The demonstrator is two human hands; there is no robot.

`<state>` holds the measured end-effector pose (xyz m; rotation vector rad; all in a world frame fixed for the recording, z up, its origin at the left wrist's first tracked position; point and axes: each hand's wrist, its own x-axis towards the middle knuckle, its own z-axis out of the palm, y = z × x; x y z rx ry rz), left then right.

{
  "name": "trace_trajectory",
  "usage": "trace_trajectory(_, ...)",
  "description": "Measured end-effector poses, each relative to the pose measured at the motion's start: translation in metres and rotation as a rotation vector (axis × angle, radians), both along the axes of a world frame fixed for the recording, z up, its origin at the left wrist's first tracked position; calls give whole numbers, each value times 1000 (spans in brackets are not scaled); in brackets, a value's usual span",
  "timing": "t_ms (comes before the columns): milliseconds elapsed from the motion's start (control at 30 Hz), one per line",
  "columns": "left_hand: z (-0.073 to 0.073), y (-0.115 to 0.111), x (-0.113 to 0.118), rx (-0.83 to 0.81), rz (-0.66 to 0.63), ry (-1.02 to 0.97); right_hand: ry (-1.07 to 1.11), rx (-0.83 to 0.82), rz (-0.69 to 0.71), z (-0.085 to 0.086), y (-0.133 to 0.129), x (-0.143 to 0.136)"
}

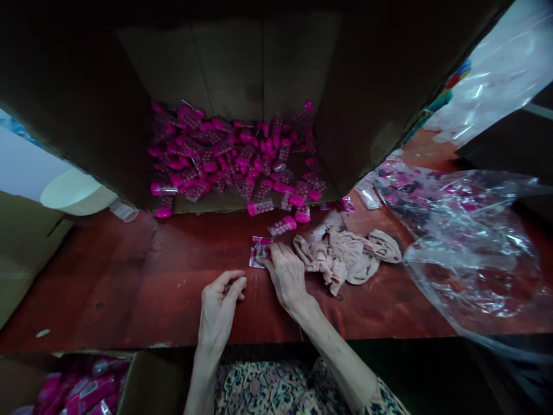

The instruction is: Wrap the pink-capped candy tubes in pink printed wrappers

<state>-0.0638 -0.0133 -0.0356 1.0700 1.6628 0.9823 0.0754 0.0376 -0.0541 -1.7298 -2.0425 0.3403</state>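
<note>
My right hand point(287, 274) has its fingertips together on the right edge of a small pink printed card point(258, 249), which lies on the red tabletop. To the left and slightly nearer, my left hand point(219, 297) is closed, thumb against curled fingers; anything inside is hidden. Just beyond the card lies a clear tube with a pink cap and small pink balls point(283, 226). Many similar capped tubes point(224, 153) fill the open cardboard box in front of me. A crumpled beige cloth point(345, 256) lies right of my right hand.
The cardboard box point(345, 115) stands tipped open toward me. A clear plastic bag point(470, 248) of pink printed pieces spreads over the right side. At left are a pale round bowl point(78, 193) and an uncapped clear tube point(124, 211). Below, a carton point(129, 377) holds pink packets.
</note>
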Motion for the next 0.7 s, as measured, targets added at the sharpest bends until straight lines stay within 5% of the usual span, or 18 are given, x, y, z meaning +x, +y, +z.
trace_trajectory(433,0,6,5,9,39,-17,66,105,-22,-3,1,-1)
trace_trajectory(700,-1,18,0,113,127,-120,172,243,170,-2,-11,4)
